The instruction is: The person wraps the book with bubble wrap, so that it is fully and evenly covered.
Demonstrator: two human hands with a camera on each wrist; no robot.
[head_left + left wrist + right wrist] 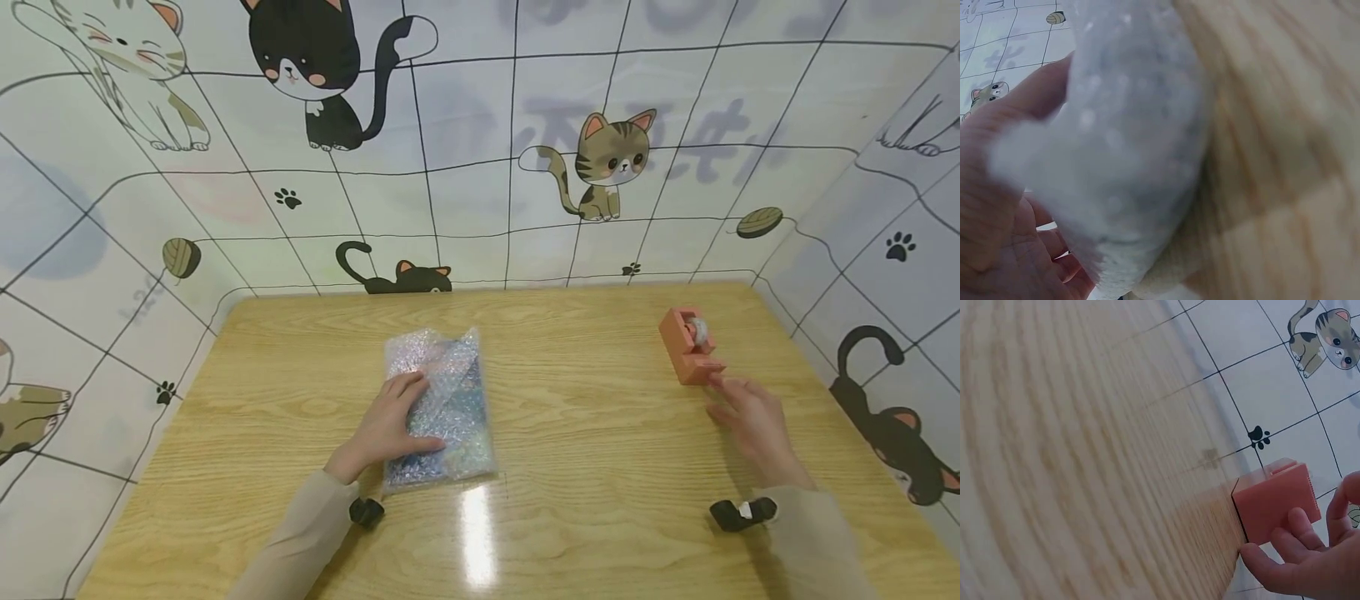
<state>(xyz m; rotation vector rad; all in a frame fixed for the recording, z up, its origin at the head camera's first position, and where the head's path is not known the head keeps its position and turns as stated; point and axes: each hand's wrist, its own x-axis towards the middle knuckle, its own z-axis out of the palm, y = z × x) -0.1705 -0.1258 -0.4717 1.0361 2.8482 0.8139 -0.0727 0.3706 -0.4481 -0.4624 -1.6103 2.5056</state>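
A flat package in bubble wrap (457,400) lies on the wooden table, with something blue showing through the clear wrap. My left hand (390,421) rests on its left part, thumb spread from the other fingers. The left wrist view has the wrap (1141,125) close and blurred, beside the thumb and fingers. Over at the right stands a pink tape dispenser (681,346) holding a roll of clear tape (699,332). My right hand (753,421) is at the dispenser's near end; in the right wrist view its fingertips overlap the pink end face (1275,503), apparently touching it.
The wooden table (577,417) reaches back to walls covered in a cat-print sheet (480,192). Black devices (366,512) are worn at both wrists. Bright light reflects off the table's near middle.
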